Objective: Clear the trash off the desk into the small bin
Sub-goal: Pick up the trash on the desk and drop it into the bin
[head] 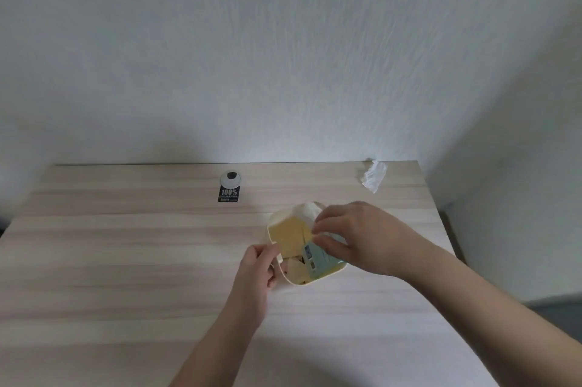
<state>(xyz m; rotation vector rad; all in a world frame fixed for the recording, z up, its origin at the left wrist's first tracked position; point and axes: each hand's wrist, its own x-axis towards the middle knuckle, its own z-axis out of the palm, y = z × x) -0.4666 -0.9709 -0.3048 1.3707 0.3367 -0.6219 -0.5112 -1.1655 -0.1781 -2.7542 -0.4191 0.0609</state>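
Readable text on my desk
I read "100%" on the black sticker (229, 194) below the cable grommet (231, 179); its smaller print blurs.

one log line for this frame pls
left hand: holds small bin rim | right hand: pushing blue packet in | crumpled tissue: on desk, far right

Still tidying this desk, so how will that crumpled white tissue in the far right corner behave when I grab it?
The crumpled tissue looks thin and creased, so it will probably be floppy and squash in the hand. It seems very light, so a pinch should lift it. Lying loose at the desk's back edge, a push might send it off.
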